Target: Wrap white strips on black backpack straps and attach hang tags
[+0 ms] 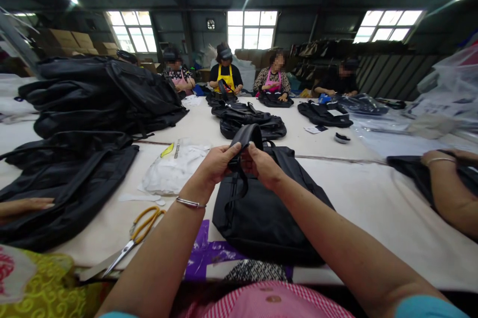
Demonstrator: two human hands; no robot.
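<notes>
A black bag [269, 218] lies flat on the table right in front of me. Above its upper end I hold up a black strap [249, 135], bent into a loop. My left hand [220, 161] grips one side of the strap, thumb on top. On the other side, my right hand [261, 162] pinches the strap close to the left thumb. A loose strap end hangs down over the bag from between my hands. Part of the fingers on both hands is hidden behind the strap.
Orange-handled scissors [140, 233] and a clear plastic bag of white pieces [175, 166] lie to the left. A tall stack of black bags [100, 89] stands beyond. Co-workers' hands rest on bags at both sides; several people [225, 76] work across the table [373, 198].
</notes>
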